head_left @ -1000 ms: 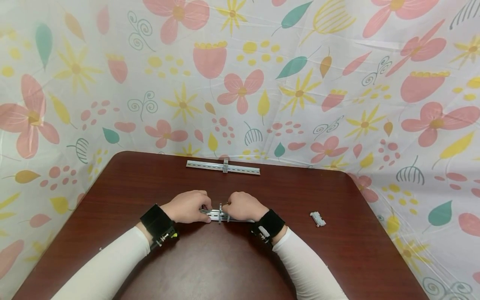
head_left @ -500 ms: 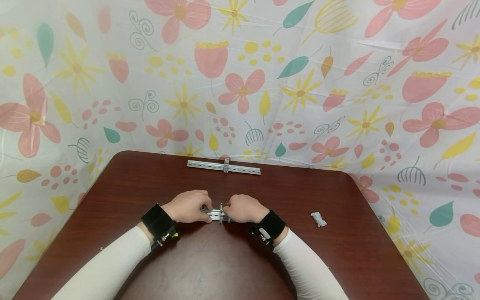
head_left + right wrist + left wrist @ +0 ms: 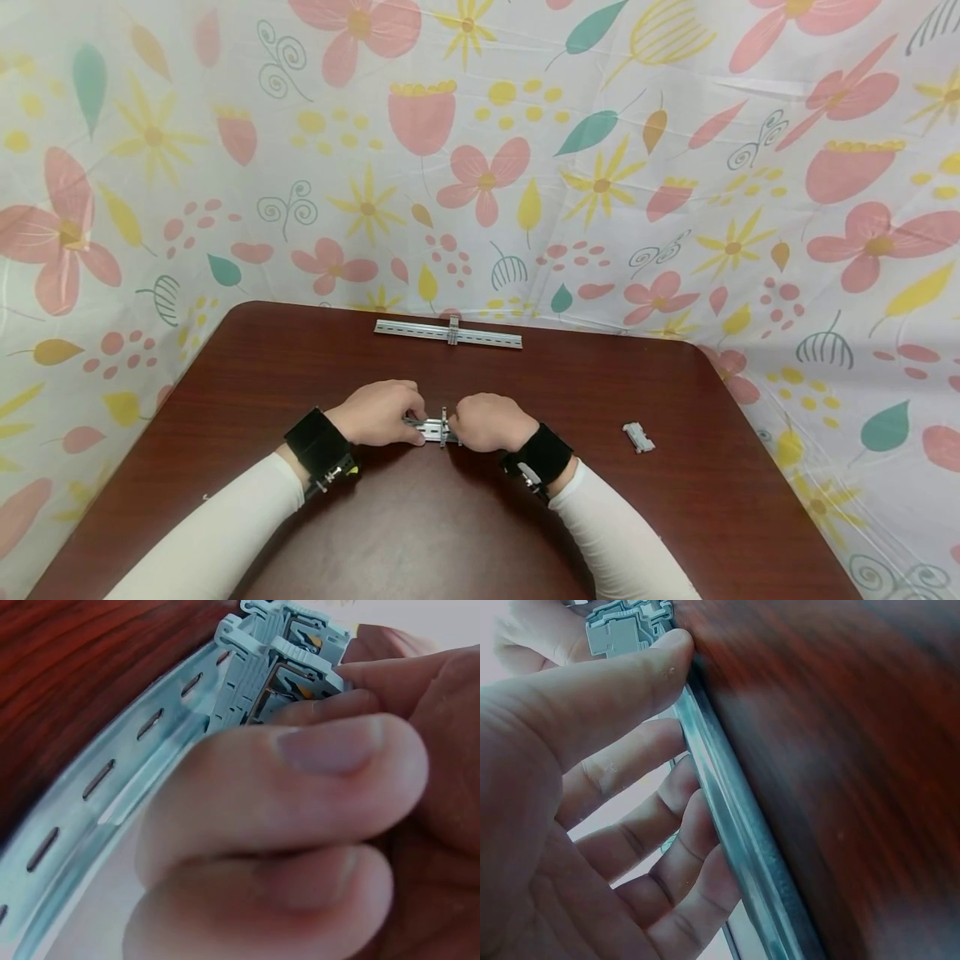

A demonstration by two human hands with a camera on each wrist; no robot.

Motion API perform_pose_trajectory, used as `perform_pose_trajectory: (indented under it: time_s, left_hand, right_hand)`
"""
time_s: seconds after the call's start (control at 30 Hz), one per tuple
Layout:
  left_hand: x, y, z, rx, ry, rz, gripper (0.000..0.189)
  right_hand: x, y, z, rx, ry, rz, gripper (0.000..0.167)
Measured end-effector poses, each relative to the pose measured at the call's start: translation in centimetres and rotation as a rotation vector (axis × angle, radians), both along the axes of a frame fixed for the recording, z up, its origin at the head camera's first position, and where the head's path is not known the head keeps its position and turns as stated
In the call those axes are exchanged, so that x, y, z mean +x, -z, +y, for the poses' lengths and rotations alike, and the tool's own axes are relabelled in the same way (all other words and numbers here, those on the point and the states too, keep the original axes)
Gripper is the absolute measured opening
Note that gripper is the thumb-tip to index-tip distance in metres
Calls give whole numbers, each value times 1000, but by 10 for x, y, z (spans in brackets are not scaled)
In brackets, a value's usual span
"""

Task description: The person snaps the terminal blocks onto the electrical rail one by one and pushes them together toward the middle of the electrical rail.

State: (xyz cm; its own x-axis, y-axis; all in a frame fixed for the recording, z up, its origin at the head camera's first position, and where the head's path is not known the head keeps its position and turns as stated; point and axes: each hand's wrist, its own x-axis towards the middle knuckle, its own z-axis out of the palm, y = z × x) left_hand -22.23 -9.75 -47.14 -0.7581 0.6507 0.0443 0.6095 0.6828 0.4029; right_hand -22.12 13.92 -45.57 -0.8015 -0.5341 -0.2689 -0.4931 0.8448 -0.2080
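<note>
A slotted metal DIN rail [image 3: 432,431] lies across the table in front of me. My left hand [image 3: 377,414] grips its left part, thumb [image 3: 641,671] on one edge and fingers along the other. Grey terminal blocks [image 3: 281,664] sit side by side on the rail, between the hands in the head view. My right hand [image 3: 491,422] has its fingers [image 3: 300,757] curled and holds the nearer block at its side. That hand covers the right part of the rail in the head view.
Farther back lies a second DIN rail [image 3: 408,330] with grey terminal blocks [image 3: 453,330] at its middle. A loose grey terminal block [image 3: 638,437] lies to the right on the brown table [image 3: 420,533]. A flowered cloth [image 3: 480,242] hangs behind.
My right hand has shifted slightly toward me and to the right, still at the blocks. The left hand keeps its grip on the rail.
</note>
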Motion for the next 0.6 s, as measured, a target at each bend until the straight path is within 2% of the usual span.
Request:
perform_pose_trajectory:
  time_s: [0.17, 0.2, 0.3, 0.37, 0.47, 0.53, 0.6]
  left_hand:
    - [-1, 0, 1, 6, 5, -11, 23]
    - [-1, 0, 1, 6, 4, -14, 23]
    - [0, -1, 1, -2, -3, -16, 24]
    - [0, -1, 1, -9, -11, -16, 24]
    - [0, -1, 1, -10, -13, -12, 23]
    - [0, 0, 1, -12, -13, -8, 23]
    - [0, -1, 0, -8, -8, -7, 23]
  right_hand:
    - [5, -2, 0, 1, -9, 15, 53]
    - [11, -9, -4, 10, 8, 7, 53]
    - [12, -7, -3, 4, 3, 18, 53]
    - [9, -1, -2, -4, 3, 15, 52]
    - [-3, 26, 4, -15, -27, 56, 49]
    - [-7, 37, 7, -14, -42, 80, 48]
    - [-6, 37, 7, -15, -42, 90, 48]
